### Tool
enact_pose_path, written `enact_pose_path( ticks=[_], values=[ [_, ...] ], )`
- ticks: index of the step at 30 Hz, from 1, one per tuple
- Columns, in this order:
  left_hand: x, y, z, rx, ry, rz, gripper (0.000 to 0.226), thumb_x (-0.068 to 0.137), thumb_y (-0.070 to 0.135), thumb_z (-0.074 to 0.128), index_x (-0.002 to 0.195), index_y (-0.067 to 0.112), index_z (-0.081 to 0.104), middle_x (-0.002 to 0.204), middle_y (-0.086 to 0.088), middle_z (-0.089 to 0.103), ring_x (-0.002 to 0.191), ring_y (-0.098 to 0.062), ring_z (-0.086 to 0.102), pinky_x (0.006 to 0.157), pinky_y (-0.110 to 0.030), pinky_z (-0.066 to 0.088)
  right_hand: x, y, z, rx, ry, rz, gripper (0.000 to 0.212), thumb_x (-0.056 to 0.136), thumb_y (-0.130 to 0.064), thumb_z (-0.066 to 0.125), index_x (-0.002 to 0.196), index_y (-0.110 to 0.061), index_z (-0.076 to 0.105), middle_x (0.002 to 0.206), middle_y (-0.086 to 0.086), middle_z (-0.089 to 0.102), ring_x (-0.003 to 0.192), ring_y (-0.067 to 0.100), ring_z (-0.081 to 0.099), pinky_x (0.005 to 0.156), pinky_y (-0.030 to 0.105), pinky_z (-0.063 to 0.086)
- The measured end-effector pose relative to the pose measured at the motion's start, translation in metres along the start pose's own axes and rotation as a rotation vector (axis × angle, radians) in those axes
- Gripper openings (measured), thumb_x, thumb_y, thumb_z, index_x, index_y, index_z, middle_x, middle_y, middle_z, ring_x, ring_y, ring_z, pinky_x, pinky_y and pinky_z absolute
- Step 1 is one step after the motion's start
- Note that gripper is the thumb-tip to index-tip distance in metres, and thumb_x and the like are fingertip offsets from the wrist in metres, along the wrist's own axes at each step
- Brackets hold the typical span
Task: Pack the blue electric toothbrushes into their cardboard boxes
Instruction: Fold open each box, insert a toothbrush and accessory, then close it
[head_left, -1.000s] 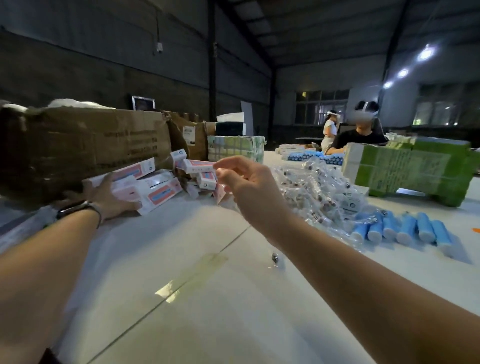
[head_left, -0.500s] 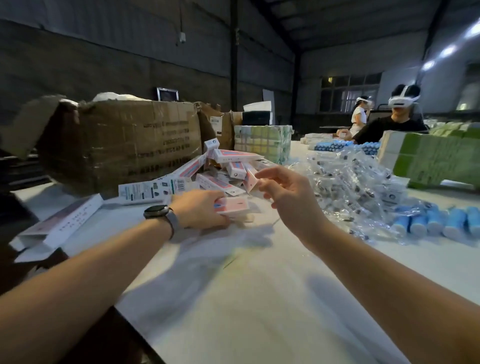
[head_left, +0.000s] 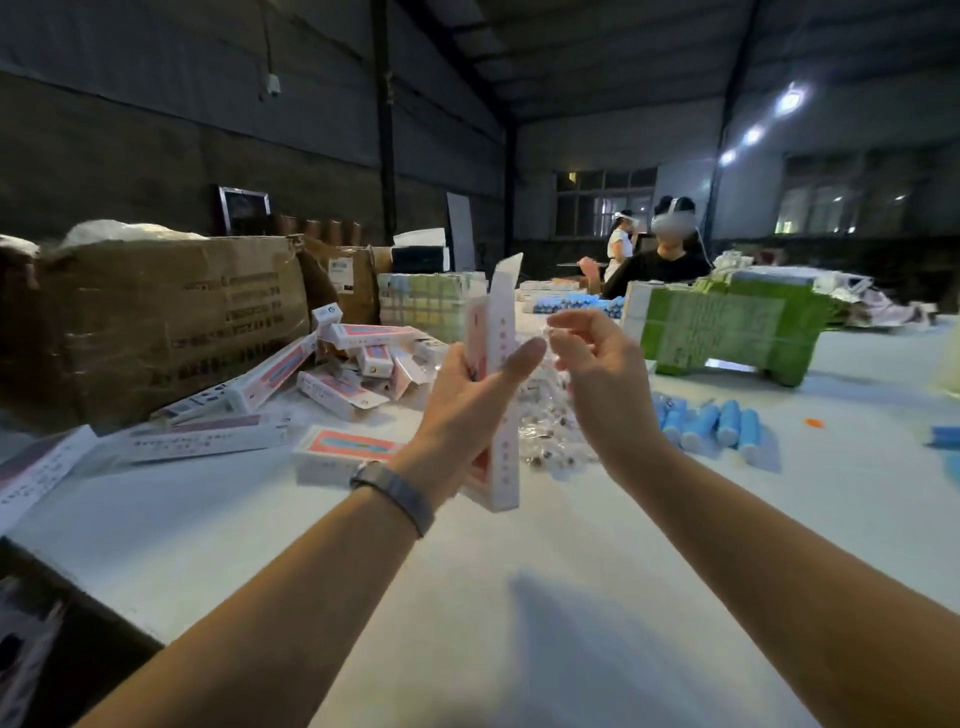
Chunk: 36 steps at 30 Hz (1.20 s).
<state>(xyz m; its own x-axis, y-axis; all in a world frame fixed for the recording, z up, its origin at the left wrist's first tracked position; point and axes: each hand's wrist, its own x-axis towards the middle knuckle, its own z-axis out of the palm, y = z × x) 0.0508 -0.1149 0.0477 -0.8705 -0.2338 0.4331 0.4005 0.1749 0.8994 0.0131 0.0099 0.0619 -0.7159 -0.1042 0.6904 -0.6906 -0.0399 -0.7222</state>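
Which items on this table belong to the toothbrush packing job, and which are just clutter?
Job:
- upright box gripped by the left hand
- right hand, pinching something small and clear
- blue toothbrushes lying in a row
- loose boxes piled on the table

Lying about:
- brown carton
- green bundle
- clear packets
- orange bit

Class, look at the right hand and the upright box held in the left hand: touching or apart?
Apart. The head view shows the right hand with fingers curled, and a strip of background between it and the box, which the left hand alone grips.
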Motion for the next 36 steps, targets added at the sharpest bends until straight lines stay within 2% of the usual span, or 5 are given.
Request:
enact_pose_path(
  ticks=[9,12,19,25,36],
  values=[
    [-0.037,-0.036,0.09,-0.066,-0.098,0.144,0.051,0.079,0.067,0.054,0.117,0.037,0.038,0.095,0.036,0.058,0.091,0.014,0.059,0.071,-0.007,0.048,-0.018,0.026,-0.072,0.08,-0.008,0.182,0.025,0.082,-0.038,0.049,0.097,-0.026,0.065,0.072,-0.01,0.065,0.066,0.004,0.06,0.059,0.02,0.046],
    [-0.039,-0.044,0.093,-0.084,-0.121,0.18,0.054,0.084,0.059,0.056,0.125,0.031,0.037,0.107,0.024,0.062,0.104,-0.001,0.063,0.085,-0.021,0.054,-0.019,0.022,-0.068,0.125,-0.086,0.191,0.03,0.085,-0.043,0.046,0.101,-0.027,0.066,0.083,-0.009,0.07,0.075,0.005,0.065,0.064,0.02,0.05],
    [-0.041,-0.039,0.08,0.034,0.052,0.284,0.05,0.083,0.047,0.064,0.127,0.026,0.049,0.1,0.011,0.067,0.095,-0.013,0.07,0.078,-0.03,0.06,-0.02,0.018,-0.062,0.136,-0.099,0.217,0.037,0.09,-0.051,0.038,0.1,-0.033,0.069,0.093,-0.009,0.071,0.089,0.005,0.068,0.077,0.028,0.052],
    [-0.047,-0.036,0.087,-0.099,-0.021,0.249,0.041,0.081,0.029,0.076,0.106,0.031,0.044,0.091,0.021,0.066,0.083,-0.006,0.07,0.064,-0.019,0.056,-0.021,0.012,-0.059,0.182,-0.088,0.245,0.034,0.088,-0.063,0.037,0.077,-0.057,0.069,0.082,-0.022,0.071,0.08,-0.003,0.068,0.057,0.014,0.052],
    [-0.043,-0.041,0.082,-0.117,-0.063,0.219,0.03,0.085,0.041,0.069,0.108,0.042,0.049,0.094,0.015,0.067,0.084,-0.019,0.073,0.064,-0.023,0.058,-0.004,0.036,-0.084,0.074,-0.077,0.229,0.032,0.098,-0.045,0.04,0.094,-0.03,0.068,0.085,-0.001,0.069,0.079,0.011,0.065,0.069,0.025,0.051]
  ],
)
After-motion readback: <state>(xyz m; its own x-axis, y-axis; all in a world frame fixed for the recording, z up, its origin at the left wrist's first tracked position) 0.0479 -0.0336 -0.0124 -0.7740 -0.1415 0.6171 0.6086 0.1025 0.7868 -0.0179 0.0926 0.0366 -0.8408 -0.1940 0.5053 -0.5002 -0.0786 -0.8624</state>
